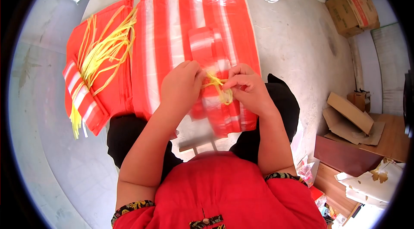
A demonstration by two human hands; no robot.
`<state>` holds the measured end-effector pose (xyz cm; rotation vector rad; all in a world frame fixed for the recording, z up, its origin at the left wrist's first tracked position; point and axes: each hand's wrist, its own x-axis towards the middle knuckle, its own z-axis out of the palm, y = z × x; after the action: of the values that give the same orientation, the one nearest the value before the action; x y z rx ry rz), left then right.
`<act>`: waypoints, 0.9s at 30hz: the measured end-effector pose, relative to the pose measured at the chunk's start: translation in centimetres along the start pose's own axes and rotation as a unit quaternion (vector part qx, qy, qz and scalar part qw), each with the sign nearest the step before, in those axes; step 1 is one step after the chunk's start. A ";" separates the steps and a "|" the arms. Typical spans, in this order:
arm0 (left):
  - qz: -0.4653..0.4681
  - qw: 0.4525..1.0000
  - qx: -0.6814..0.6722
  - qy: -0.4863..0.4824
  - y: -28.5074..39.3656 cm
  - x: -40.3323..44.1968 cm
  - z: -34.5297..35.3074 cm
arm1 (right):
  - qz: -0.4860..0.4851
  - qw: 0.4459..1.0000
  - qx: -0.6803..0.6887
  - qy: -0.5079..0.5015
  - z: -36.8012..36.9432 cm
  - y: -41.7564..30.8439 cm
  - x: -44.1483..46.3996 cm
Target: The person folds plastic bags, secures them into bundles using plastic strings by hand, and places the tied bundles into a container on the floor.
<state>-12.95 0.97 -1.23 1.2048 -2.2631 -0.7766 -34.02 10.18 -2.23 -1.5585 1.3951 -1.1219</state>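
Note:
A folded bundle of red-and-white striped plastic bags [200, 41] lies lengthwise in front of me, blurred at its lower end. Around its middle runs a yellow plastic tie strip [214, 80], looped and crossed on top. My left hand [183, 83] is closed at the strip's left side, its fingertips pinching one end. From the other side, my right hand [249, 89] pinches the strip between thumb and fingers. Beneath both hands is a wide stack of flat striped plastic bags [161, 26].
To the left, loose yellow strips [105, 50] lie over another red pile [79, 37], beside a folded striped bundle [86, 99]. A cardboard box [352, 13] stands at the far right. An opened carton [351, 119] rests on a brown cabinet [345, 155].

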 end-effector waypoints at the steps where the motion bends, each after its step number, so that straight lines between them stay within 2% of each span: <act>1: -0.003 1.000 0.029 0.001 -0.2 0.1 0.1 | 0.001 1.000 -0.017 -0.009 -0.2 -0.1 -0.2; 3: -0.008 0.996 0.087 0.004 -0.4 0.4 0.4 | -0.021 0.998 -0.059 -0.019 -0.6 0.0 -0.5; 5: -0.035 0.998 0.054 0.016 0.0 0.2 0.0 | -0.067 0.992 -0.108 -0.020 -0.8 0.2 -0.6; 9: -0.112 0.993 -0.043 -0.018 1.0 0.1 -2.0 | 0.050 0.991 -0.087 0.094 -1.0 -1.7 -0.7; 11: -0.066 0.996 -0.045 -0.030 0.3 -0.4 -2.0 | 0.086 0.983 -0.098 0.128 -1.4 -0.6 -0.5; 15: 0.035 0.996 -0.082 -0.028 0.4 -1.4 -1.1 | 0.013 0.987 -0.128 0.092 1.1 -0.9 0.9; 18: 0.014 0.992 -0.122 -0.043 0.8 -1.7 -0.5 | 0.008 0.985 -0.154 0.079 2.6 -1.2 1.6; 21: 0.019 0.992 -0.119 -0.039 0.7 -1.7 0.2 | 0.042 0.984 -0.157 0.074 3.1 -1.7 1.9; 24: 0.030 0.992 -0.116 -0.036 0.4 -1.7 0.5 | 0.112 0.987 -0.069 0.089 3.2 -2.2 2.2; 27: 0.028 0.992 -0.115 -0.037 0.6 -1.7 0.4 | 0.132 0.978 0.047 0.157 3.1 -1.8 2.6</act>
<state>-12.66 2.81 -1.38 1.0165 -2.1835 -1.0432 -30.47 7.73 -1.30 -1.1216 1.6725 -1.2845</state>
